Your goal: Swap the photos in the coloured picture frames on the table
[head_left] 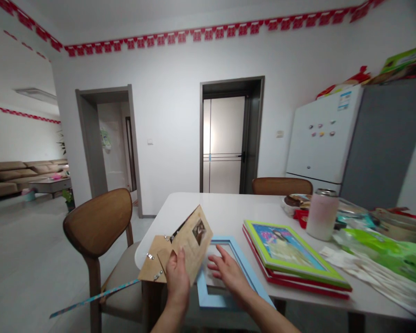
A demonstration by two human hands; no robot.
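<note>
My left hand (178, 275) is closed on a tan printed sheet (194, 238) with a small dark photo on it, tilted upright above the table edge. Behind and left of that sheet is a brown backing board (154, 263) with metal clips; whether my fingers also grip it is hidden. A light blue picture frame (234, 247) lies at the table's near edge. Over it hovers my right hand (229, 270), fingers apart and holding nothing. A thin blue patterned strip (93, 299) sticks out leftward below the board.
Right of the blue frame, a green picture frame (294, 273) lies on red ones (273, 279) on the white table (180, 203). Further right stand a pink bottle (322, 215), a green bag (384, 249) and white gloves (374, 273). A wooden chair (100, 222) is at left.
</note>
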